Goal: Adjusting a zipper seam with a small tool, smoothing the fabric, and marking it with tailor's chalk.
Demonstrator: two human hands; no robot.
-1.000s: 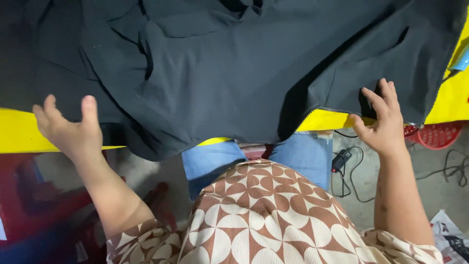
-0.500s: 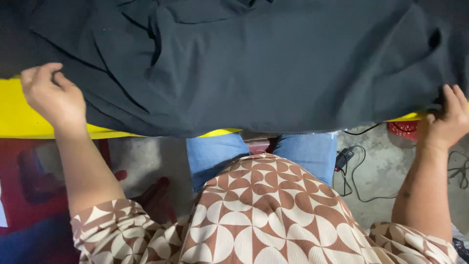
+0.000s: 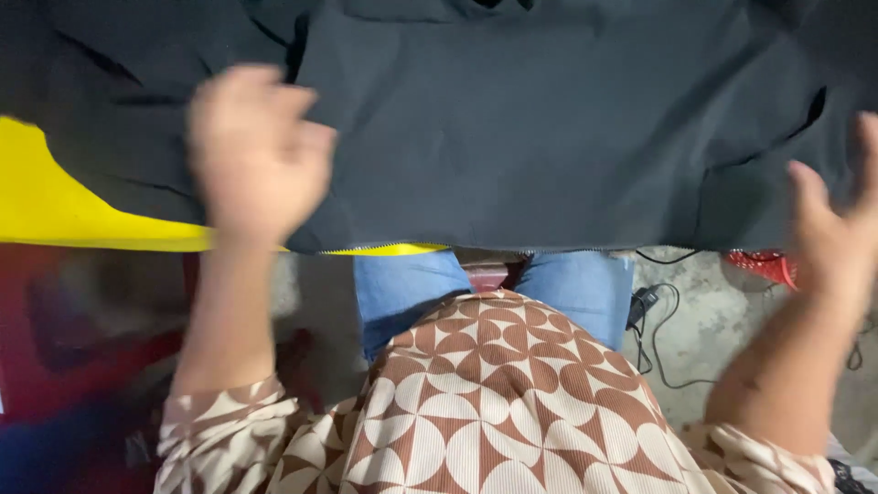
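Black garment (image 3: 549, 128), one large piece of dark cloth, lies spread across a yellow desk (image 3: 55, 206) and covers nearly all of it, its lower hem running along the desk's near edge and hanging just past it at the middle. A few soft creases cross the cloth (one fold runs down from the upper left, another small tuck sits toward the right). Two bare hands are raised over it. The left hand (image 3: 256, 151), blurred, hovers above the left part of the garment with its fingers (image 3: 306, 137) loosely apart and curled slightly; whether it touches the cloth cannot be told. The right hand (image 3: 837, 224), also blurred and partly cut off by the frame edge, is at the garment's right hem with its fingers (image 3: 805, 187) spread apart and holding nothing. The person wears a brown-and-cream patterned shirt (image 3: 494, 402) with a repeating petal design, and blue jeans (image 3: 402, 288) show below the desk edge. On the grey floor (image 3: 713, 329) to the right lie one black cable (image 3: 658, 348) with a small adapter block and one red plastic basket (image 3: 764, 265), only partly in view. A red object (image 3: 82, 366) stands under the desk on the left, too blurred to identify.
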